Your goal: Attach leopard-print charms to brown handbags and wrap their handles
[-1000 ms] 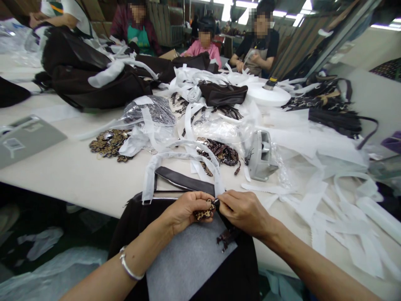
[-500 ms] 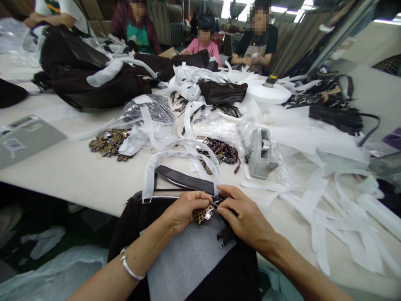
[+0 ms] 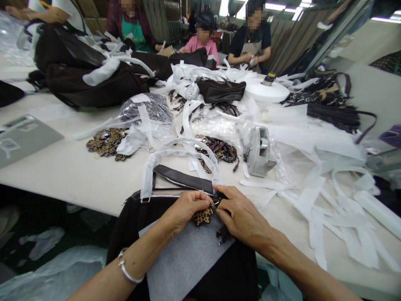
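A black handbag (image 3: pixel 232 267) lies in front of me with a zip along its top and a handle (image 3: pixel 147 177) wrapped in white paper. On its front rests a pale rectangular sheet (image 3: pixel 184 259). My left hand (image 3: pixel 186 207) pinches a flower-shaped leopard-print charm (image 3: pixel 203 216) near the bag's top right. My right hand (image 3: pixel 241 213) is closed, fingertips at a small metal clasp (image 3: pixel 215 205) beside the charm; its fingers partly cover the clasp. Below them hangs a dark tassel-like piece (image 3: pixel 222 235), half hidden by the right hand.
Leopard-print charms (image 3: pixel 106 144) lie in a pile at left, braided straps (image 3: pixel 219 150) farther right. Beyond the bag stand a grey tape dispenser (image 3: pixel 259 154) and a white roll (image 3: pixel 266 91). White paper strips (image 3: pixel 316 209) cover the right side. Several people work across the table.
The charm has turned: its shiny metal part no longer shows, and its leopard-print face does. Both hands stay close together at the clasp. The view has shifted slightly.
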`<state>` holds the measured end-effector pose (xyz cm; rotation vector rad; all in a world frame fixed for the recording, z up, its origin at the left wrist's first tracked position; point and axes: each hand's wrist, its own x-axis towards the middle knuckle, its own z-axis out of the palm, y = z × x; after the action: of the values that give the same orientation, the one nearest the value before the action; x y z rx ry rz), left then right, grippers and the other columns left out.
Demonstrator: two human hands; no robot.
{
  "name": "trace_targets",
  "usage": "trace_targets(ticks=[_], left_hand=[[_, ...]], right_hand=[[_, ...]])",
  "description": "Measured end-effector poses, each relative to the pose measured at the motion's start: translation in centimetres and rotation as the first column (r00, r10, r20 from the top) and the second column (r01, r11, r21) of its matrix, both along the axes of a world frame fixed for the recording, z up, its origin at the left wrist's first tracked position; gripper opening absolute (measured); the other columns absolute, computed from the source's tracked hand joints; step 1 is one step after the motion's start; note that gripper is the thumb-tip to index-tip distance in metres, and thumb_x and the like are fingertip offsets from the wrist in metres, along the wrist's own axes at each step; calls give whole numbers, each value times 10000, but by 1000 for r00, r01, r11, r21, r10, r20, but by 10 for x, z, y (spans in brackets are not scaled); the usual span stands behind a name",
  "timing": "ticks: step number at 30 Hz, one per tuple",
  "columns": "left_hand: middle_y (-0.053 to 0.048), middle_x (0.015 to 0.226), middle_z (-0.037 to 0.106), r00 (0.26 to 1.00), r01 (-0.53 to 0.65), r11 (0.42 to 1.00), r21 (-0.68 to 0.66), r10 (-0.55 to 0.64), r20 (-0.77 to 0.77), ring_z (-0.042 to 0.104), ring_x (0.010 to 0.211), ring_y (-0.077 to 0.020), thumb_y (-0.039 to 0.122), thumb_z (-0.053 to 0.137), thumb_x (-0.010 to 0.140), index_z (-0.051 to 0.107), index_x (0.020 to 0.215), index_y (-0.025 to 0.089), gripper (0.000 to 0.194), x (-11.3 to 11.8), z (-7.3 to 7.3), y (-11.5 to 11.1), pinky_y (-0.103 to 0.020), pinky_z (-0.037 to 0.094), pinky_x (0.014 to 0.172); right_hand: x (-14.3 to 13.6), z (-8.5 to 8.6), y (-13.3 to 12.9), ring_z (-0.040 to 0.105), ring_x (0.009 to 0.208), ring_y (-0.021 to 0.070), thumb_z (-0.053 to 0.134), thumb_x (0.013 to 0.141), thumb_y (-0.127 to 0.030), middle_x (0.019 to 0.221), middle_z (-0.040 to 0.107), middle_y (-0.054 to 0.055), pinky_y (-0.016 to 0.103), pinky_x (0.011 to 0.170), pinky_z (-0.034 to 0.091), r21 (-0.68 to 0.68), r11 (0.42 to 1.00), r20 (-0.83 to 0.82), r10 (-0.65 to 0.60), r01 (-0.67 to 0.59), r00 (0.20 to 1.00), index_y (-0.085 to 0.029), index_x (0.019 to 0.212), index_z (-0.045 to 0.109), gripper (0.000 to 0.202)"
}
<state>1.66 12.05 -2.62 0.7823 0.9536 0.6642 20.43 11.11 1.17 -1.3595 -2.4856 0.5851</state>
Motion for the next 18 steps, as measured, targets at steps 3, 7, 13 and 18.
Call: trace_targets(ticks=[3, 7, 13, 18], left_hand=[[6, 688, 582, 999, 5, 1000, 21, -4, -33, 478, 620, -93, 337, 728, 669, 639, 784, 109, 270, 1, 2, -1, -227, 338, 627], [23, 660, 547, 996, 24, 996, 84, -17, -88, 452, 600, -85, 346, 696, 711, 625, 760, 115, 246, 2, 5, -1, -218, 330, 606], [14, 689, 596, 934, 173, 945, 278, -68, -351, 509, 630, -112, 248, 604, 778, 646, 775, 148, 109, -2, 13, 0, -233, 383, 631], [11, 794, 642, 787, 371, 757, 538, 51, -614, 570, 770, -151, 215, 587, 827, 657, 815, 205, 72, -6, 21, -4, -255, 402, 725]], right_hand=[[-2, 2, 1, 515, 1235, 278, 568, 847, -123, 1330, 582, 150, 437, 1072, 420, -6, 1000, 13, 6, -6, 1000, -141, 782, 736, 180], [-6, 3, 3, 518, 1224, 279, 578, 840, -122, 1310, 598, 148, 434, 1066, 422, -29, 1000, 31, -1, 1, 1000, -138, 775, 737, 172], [-6, -4, 5, 532, 1191, 273, 616, 843, -157, 1259, 633, 125, 435, 1031, 444, -39, 999, 11, -34, 35, 999, -151, 779, 744, 143], [-5, -9, 1, 531, 1184, 262, 597, 861, -157, 1245, 637, 111, 444, 1032, 431, -11, 998, -17, -67, 66, 998, -167, 811, 748, 159]])
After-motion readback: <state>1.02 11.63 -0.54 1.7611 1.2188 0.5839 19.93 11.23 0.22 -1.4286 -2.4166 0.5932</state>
